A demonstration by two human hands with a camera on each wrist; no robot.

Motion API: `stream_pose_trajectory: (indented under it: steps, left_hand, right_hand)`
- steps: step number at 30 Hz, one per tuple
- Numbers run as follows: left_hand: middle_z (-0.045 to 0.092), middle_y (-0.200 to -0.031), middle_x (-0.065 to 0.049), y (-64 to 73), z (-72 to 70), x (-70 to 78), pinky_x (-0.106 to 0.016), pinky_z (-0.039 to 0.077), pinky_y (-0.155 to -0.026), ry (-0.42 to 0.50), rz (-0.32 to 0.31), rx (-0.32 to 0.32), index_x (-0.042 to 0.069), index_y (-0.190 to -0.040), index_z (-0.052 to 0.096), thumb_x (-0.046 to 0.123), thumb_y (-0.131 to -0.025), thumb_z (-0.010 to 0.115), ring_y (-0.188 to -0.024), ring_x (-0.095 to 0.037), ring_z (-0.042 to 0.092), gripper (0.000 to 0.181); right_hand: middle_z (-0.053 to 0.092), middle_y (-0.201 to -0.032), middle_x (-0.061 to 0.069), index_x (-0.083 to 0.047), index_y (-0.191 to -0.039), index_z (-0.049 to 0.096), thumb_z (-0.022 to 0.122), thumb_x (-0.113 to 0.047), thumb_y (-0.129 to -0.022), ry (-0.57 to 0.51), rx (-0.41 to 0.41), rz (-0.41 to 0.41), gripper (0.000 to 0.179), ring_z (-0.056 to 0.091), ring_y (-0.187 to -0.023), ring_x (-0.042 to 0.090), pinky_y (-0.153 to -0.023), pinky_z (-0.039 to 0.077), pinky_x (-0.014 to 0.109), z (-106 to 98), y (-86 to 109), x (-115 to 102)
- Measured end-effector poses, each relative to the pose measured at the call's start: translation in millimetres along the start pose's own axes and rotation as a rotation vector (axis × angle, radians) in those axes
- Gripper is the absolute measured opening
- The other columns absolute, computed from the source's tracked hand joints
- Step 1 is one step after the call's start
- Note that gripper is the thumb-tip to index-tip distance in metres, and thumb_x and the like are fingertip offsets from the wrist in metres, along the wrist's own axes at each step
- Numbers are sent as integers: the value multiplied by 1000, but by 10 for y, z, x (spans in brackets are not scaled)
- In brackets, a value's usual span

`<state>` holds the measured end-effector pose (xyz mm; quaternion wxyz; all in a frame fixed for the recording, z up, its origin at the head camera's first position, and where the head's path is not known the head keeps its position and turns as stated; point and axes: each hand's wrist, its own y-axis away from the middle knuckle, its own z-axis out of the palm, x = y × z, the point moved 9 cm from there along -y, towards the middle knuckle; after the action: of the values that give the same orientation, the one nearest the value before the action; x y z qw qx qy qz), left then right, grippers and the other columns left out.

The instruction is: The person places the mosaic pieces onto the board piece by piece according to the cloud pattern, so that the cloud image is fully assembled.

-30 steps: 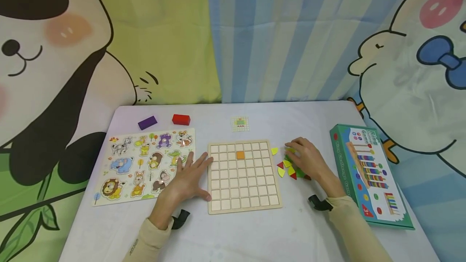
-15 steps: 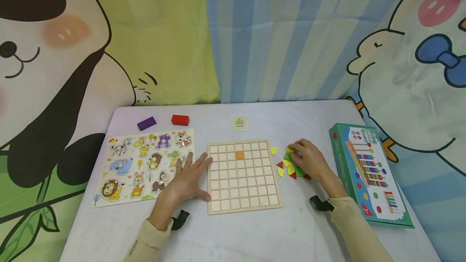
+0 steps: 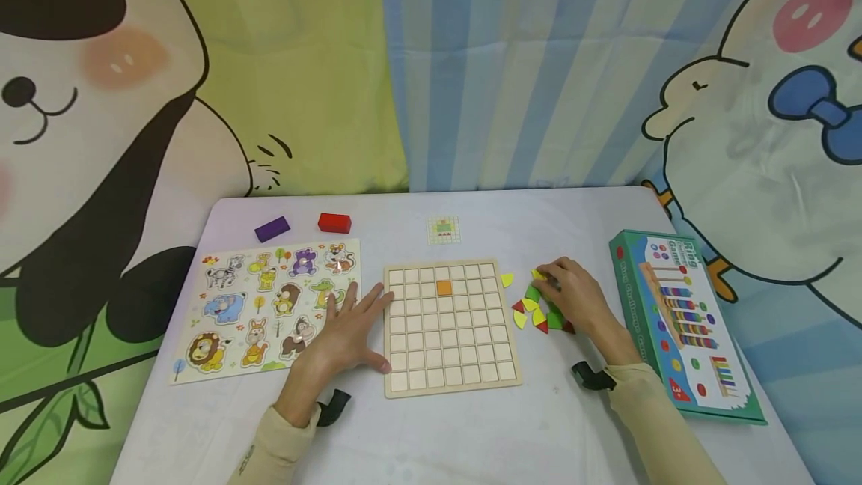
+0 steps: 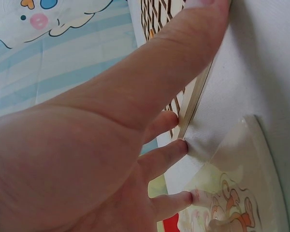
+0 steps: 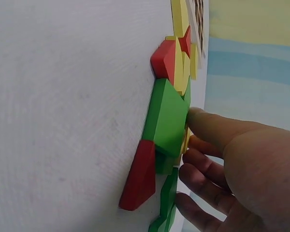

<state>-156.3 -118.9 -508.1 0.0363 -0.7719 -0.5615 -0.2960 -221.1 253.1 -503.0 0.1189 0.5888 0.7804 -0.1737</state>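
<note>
In the head view, my left hand [image 3: 346, 333] rests with spread fingers at the left edge of a wooden grid board [image 3: 454, 389]. An orange square tile [image 3: 444, 288] sits in an upper cell. To the board's right, my right hand [image 3: 575, 298] touches a pile of small yellow, green and red pieces. A yellow piece [image 3: 536, 275] shows at its fingertips. In the right wrist view, the thumb [image 5: 210, 125] meets the pile beside a green block [image 5: 166, 116], the other fingers loosely bent; no piece is plainly held. A red block [image 5: 139, 178] lies in front.
An animal picture puzzle [image 3: 232, 331] lies left of the board. Behind it are a purple block [image 3: 272, 229] and a red block [image 3: 334, 223]. A small pattern card [image 3: 444, 230] lies beyond the board. A green toy box [image 3: 694, 328] stands at the right.
My right hand has shifted slightly right and toward me over the pile, uncovering more of the green pieces. My left hand and the board stay in place.
</note>
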Motion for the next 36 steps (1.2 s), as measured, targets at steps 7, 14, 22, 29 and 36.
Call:
stream_pose_trajectory:
  steps: [7,14,22,29,36]
  left_hand:
    - [23,-169,-13,5,6,-1,-77,-4,-117,3,-2,-1,14,-158,36,35,-57,97,-155,-51,2,120]
    - [24,-169,-13,8,2,1,-77,-4,-117,3,6,4,13,-158,37,36,-57,97,-155,-51,3,120]
    - [23,-169,-14,16,3,16,-77,-4,-117,-1,12,4,13,-158,36,36,-57,97,-154,-52,4,119]
    - [23,-169,-14,8,2,21,-77,-4,-116,-3,13,8,13,-158,36,36,-57,97,-154,-52,3,120]
    - [21,-169,-12,-9,26,3,-77,-5,-116,-4,13,-1,14,-159,35,37,-58,97,-155,-50,1,120]
  right_hand:
    - [66,-104,7,-6,-117,75,75,-25,-92,-18,-7,12,31,60,-89,22,-74,54,38,26,1,32]
    - [67,-98,8,-4,-107,75,77,-27,-90,46,35,-64,28,62,-88,24,-78,57,42,11,-30,-36]
    - [68,-94,8,-4,-98,76,81,-26,-85,93,91,-120,27,63,-84,24,-73,58,41,-5,-31,-65]
    - [67,-92,6,-3,-97,75,83,-25,-82,77,158,-161,27,60,-82,20,-70,58,38,-63,-24,-132]
    - [68,-90,6,-3,-95,75,85,-21,-79,28,213,-252,26,63,-81,20,-66,58,36,-113,-82,-374]
